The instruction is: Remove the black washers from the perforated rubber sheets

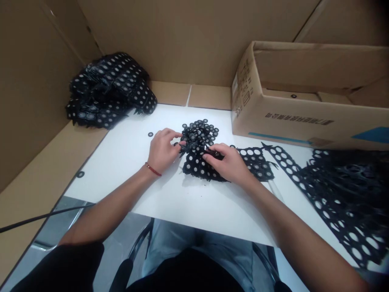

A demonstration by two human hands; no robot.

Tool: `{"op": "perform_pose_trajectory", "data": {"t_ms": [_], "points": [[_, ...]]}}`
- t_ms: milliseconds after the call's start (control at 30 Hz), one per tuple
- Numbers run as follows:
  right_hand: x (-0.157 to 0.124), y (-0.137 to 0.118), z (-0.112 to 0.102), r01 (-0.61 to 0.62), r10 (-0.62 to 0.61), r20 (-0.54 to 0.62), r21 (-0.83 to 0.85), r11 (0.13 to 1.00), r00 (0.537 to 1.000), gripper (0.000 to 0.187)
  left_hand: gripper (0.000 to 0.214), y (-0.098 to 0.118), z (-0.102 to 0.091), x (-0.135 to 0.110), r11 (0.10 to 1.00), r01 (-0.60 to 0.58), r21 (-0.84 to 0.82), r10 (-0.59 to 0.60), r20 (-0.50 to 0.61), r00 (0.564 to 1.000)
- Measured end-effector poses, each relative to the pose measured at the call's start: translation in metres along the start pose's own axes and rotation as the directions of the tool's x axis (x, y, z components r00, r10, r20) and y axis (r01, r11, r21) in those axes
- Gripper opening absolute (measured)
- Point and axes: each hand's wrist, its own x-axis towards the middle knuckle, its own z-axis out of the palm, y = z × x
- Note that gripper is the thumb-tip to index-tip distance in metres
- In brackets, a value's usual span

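A heap of small black rubber rings (199, 132) lies mid-table. At its left edge is my left hand (164, 149), thumb and forefinger apart and touching the outer rings. A black rubber sheet (197, 166) with rows of round pale spots lies just in front of the heap and runs rightward beneath my right hand (229, 164). My right thumb and fingers are closed around a dark piece (215, 154); whether it is part of the sheet or a separate thing I cannot tell.
Bundled black spotted sheets (109, 89) sit back left. Black sheets with punched holes (346, 194) are heaped at right. An open cardboard box (288, 117) stands back right, a ring inside. Loose rings (80, 174) lie on the white table (170, 194). Cardboard walls enclose the back.
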Motion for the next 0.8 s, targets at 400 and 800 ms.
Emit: {"op": "perform_pose_trajectory", "data": {"t_ms": [400, 800], "points": [[0.001, -0.008, 0.003, -0.070, 0.066, 0.053, 0.076, 0.995, 0.996, 0.011, 0.022, 0.032, -0.004, -0.023, 0.733, -0.655, 0.185, 0.649, 0.099, 0.754], [-0.004, -0.011, -0.003, 0.062, -0.091, 0.111, 0.244, 0.968, 0.990, 0.008, 0.018, 0.024, 0.010, -0.028, 0.799, -0.592, -0.104, 0.599, 0.055, 0.799]]}}
